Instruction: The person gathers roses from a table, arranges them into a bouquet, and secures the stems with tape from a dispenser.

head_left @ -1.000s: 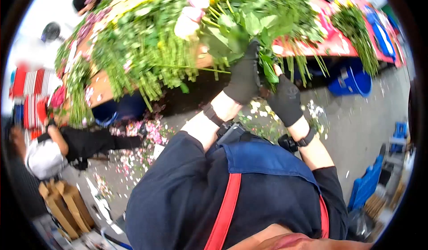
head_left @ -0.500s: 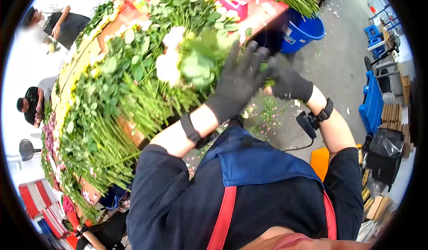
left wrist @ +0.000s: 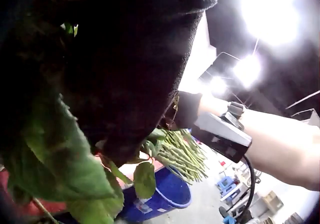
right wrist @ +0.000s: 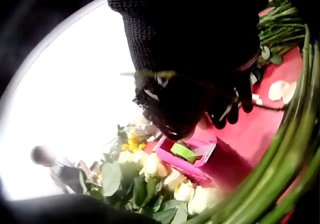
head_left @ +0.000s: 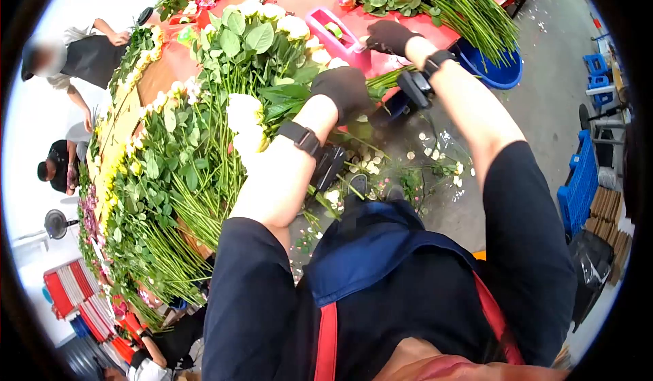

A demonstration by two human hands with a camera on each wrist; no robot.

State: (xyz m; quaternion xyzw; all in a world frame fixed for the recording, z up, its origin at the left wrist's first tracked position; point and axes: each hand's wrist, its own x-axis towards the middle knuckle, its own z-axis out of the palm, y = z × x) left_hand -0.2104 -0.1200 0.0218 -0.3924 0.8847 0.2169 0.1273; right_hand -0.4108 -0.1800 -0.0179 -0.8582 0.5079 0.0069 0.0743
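Observation:
My gloved left hand grips a bunch of roses whose pale blooms point left. Stem ends of the bunch stick out below the hand. Up close in the left wrist view, a serrated leaf hangs beside the dark glove. My gloved right hand is at the end of a pink tape dispenser on the table. A green tape roll sits in the dispenser, right under the fingers. I cannot tell whether they pinch the tape.
Rose bunches cover the table's left side, stems overhanging its edge. More long stems lie at the upper right, above a blue bucket. Petals litter the floor. Other people stand across the table.
The view has swung right along the table. My hands, close together before, have parted: the right has reached out to the tape dispenser, while the left keeps the roses.

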